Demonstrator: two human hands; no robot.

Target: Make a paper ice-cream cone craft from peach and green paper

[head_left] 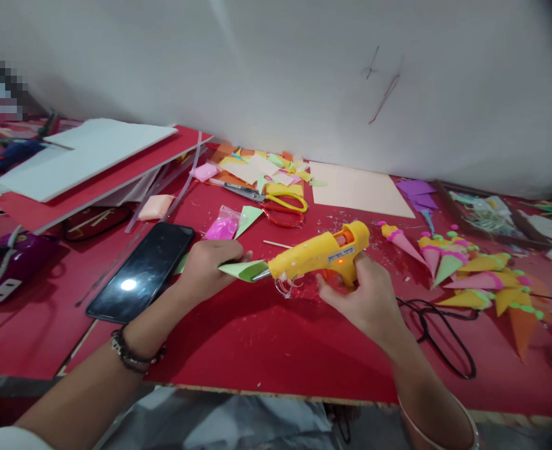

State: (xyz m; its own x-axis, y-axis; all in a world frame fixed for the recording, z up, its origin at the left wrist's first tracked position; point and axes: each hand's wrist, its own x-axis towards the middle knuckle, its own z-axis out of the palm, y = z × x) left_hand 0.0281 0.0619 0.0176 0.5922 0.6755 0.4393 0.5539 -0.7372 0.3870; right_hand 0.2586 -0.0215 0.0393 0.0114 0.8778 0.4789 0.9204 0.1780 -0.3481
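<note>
Grn cone juts from pinching L hand — R hand gripping glue gun, nozzle @ cone mouth.

The right hand is gripping a yellow hot-glue gun, its nozzle touching the green paper cone the left hand is holding. A smartphone is lying beside the left hand, decorated cones right of the right.
</note>
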